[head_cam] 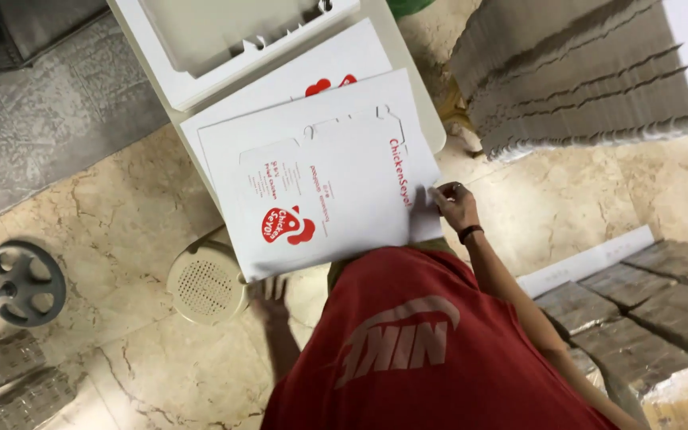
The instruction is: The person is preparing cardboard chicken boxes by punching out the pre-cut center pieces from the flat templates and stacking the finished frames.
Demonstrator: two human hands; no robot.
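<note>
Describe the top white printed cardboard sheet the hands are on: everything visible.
The flat white die-cut cardboard sheet lies unfolded on top of a stack of similar white sheets on a white table. It bears red print, a red logo near its lower left, and cut flap outlines. The right hand pinches its right edge; the left hand reaches under its near left corner, which overhangs the table.

Floor: beige veined marble tiles (145,199), grey mat (49,111) upper left.
Furniture: white counter (431,131), round cream stool (205,280).
Light: soft, even.
</note>
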